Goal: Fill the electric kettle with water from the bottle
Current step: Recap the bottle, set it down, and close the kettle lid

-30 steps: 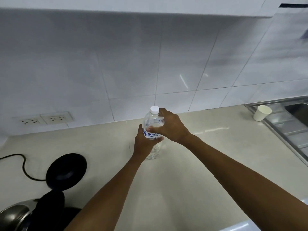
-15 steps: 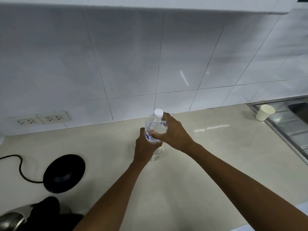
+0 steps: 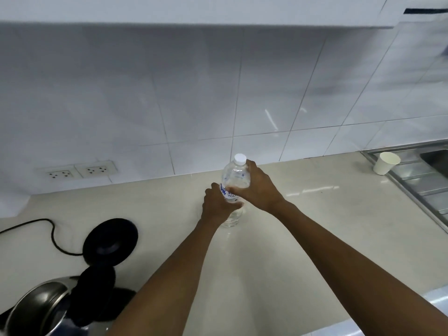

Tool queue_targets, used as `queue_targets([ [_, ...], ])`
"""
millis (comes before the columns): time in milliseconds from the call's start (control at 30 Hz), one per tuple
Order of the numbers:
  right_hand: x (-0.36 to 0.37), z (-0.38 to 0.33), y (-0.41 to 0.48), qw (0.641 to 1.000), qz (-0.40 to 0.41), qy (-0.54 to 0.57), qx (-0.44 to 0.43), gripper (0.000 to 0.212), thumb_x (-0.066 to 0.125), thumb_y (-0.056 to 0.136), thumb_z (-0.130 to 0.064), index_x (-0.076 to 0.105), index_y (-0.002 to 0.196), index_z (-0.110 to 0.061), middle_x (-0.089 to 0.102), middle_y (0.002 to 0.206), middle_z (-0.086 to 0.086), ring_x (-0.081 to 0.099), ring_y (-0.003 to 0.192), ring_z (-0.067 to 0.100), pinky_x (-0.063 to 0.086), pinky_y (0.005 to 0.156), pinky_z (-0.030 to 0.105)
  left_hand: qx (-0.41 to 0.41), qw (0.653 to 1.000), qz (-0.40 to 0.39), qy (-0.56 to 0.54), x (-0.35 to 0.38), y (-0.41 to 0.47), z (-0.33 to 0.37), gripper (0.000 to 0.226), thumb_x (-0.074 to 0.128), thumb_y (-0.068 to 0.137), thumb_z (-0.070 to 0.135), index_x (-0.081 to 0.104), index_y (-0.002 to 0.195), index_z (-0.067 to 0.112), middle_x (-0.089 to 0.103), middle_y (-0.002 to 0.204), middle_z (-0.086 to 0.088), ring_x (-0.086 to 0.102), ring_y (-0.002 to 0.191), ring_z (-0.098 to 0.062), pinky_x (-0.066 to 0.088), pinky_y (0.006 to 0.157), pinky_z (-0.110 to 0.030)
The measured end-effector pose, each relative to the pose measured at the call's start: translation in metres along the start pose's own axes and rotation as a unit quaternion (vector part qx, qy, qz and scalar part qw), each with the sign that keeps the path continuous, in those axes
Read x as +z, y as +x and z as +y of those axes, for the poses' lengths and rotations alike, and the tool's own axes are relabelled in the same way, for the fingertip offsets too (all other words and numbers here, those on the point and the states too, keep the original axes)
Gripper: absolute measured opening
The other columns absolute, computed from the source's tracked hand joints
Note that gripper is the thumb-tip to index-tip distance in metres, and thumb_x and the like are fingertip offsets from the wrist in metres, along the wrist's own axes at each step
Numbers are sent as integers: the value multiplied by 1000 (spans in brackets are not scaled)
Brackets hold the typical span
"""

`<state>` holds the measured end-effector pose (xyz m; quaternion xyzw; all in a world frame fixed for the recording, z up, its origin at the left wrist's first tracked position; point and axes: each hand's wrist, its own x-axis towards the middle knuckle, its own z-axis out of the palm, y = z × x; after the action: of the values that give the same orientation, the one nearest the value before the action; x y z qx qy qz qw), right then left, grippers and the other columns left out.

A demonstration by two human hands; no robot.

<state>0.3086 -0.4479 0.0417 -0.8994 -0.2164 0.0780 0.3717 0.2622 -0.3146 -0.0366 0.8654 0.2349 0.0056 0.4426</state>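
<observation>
My left hand [image 3: 216, 205] and right hand [image 3: 257, 187] both wrap the clear plastic white-capped water bottle [image 3: 234, 177], upright on the counter; the steel kettle [image 3: 40, 305] sits well left of my left forearm.

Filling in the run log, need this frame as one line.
stage: pre-pour | bottle: upright on counter, cap on | left hand: grip low | right hand: grip high | kettle: off base

Both forearms are bare to the frame edge, the left hand [image 3: 216, 204] and right hand [image 3: 259, 187] ungloved
</observation>
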Motion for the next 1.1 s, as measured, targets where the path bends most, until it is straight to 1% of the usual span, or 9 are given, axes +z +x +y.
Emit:
queue_targets([
  [100,0,-9,-9,999,7,-40,28,86,75,69,-63,47,137,-19,60,130,2,58,117,21,49,95,32,13,981,-3,191,-19,-10,3,90,77,78,68,43,137,10,51,139,-15,50,134,-34,41,109,-48],
  [167,-1,-11,-16,996,-1,-77,41,90,67,70,-70,44,140,-17,57,135,8,54,123,28,47,101,44,45,960,9,275,-33,-19,7,93,68,81,74,41,142,10,48,146,-15,43,140,-35,30,115,-52],
  [233,-7,-21,-33,991,-10,-123,47,86,68,78,-65,42,141,-13,54,138,13,50,128,35,45,103,47,68,940,3,333,-50,-32,10,99,59,82,81,36,150,12,40,156,-16,32,149,-36,17,121,-59],
  [300,-15,-30,-53,984,-26,-167,56,90,67,85,-60,31,152,-12,43,150,18,41,138,40,42,108,50,89,921,-7,379,-67,-45,13,108,52,80,86,28,159,16,26,166,-18,18,156,-37,4,123,-64],
  [400,-22,-39,-84,965,-43,-251,64,99,59,89,-65,15,160,-13,26,163,15,26,149,38,35,113,51,119,899,-1,421,-97,-75,16,118,47,76,93,19,163,20,13,172,-18,5,159,-41,-5,122,-66],
  [567,-20,-71,-130,935,-66,-347,23,102,42,87,-77,10,162,-17,21,167,12,18,154,35,25,121,48,109,891,5,441,-151,-134,15,132,40,68,102,13,166,18,6,173,-19,-1,159,-44,-6,123,-64],
  [767,9,-140,-178,926,-88,-365,-32,133,27,60,-103,9,162,-20,20,168,8,17,154,34,23,122,49,111,888,23,446,-223,-203,-19,135,39,66,103,12,167,17,2,175,-13,-7,161,-33,-7,125,-62],
  [967,57,-205,-210,922,-100,-365,-88,130,43,65,-97,4,162,-20,18,168,8,15,155,32,21,123,50,66,895,39,440,-291,-259,-77,136,38,65,104,10,167,19,3,175,-12,-5,162,-32,-5,126,-61],
  [1100,91,-242,-219,914,-114,-369,-127,129,47,66,-95,4,163,-20,19,168,8,14,155,33,21,123,49,31,896,50,440,-324,-288,-118,135,37,65,104,13,167,20,6,175,-11,-2,162,-31,-3,126,-62],
])
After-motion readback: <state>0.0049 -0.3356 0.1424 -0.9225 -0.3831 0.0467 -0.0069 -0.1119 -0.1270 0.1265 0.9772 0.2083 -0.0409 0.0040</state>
